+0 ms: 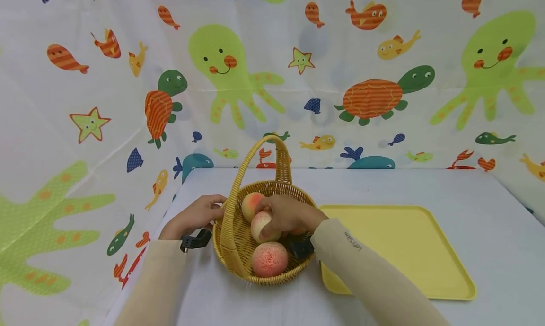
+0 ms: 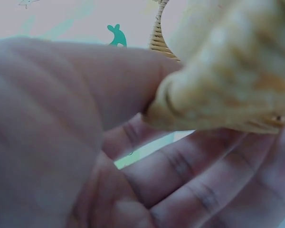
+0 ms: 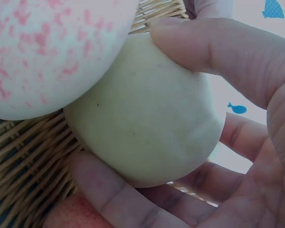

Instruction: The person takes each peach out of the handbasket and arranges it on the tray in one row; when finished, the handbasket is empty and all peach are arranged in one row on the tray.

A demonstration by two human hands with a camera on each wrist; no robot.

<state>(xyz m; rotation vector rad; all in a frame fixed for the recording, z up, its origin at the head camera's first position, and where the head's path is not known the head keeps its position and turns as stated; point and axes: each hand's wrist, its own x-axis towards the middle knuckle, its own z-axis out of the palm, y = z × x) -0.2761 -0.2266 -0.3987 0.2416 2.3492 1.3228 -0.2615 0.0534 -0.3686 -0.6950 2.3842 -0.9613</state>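
Tan wicker forms the basket [image 1: 242, 241], which stands on the white desk [image 1: 362, 189], its handle [image 1: 230, 217] arching from about 7 o'clock to 1 o'clock, with 12 o'clock farthest from the person. At 10 o'clock the left hand [image 1: 204, 213] pinches the rim [image 1: 276, 280]: in the left wrist view the thumb [image 2: 114, 78] lies above the weave and the fingers [image 2: 180, 164] spread beneath it. From 3 o'clock the right hand [image 1: 287, 215] reaches over the rim and grips a pale peach [image 1: 259, 227] near the basket's centre; in the right wrist view the fingers curl round one side of it and the thumb presses the other. Whether this peach touches the basket's floor, I cannot tell. Inside the basket, an orange peach [image 1: 251, 204] sits at 11 o'clock, a speckled pink peach [image 1: 269, 259] lies at 6 o'clock, and a sliver of a fourth peach [image 1: 299, 231] shows under the right hand at 3 o'clock. Just beside the basket, also at 3 o'clock, lies a yellow tray [image 1: 391, 250], partly covered by the right sleeve [image 1: 362, 264]. One black strap [image 1: 197, 240] crosses the left wrist. Towards 12 o'clock, a curtain [image 1: 264, 32] printed with sea creatures hangs beyond the desk.
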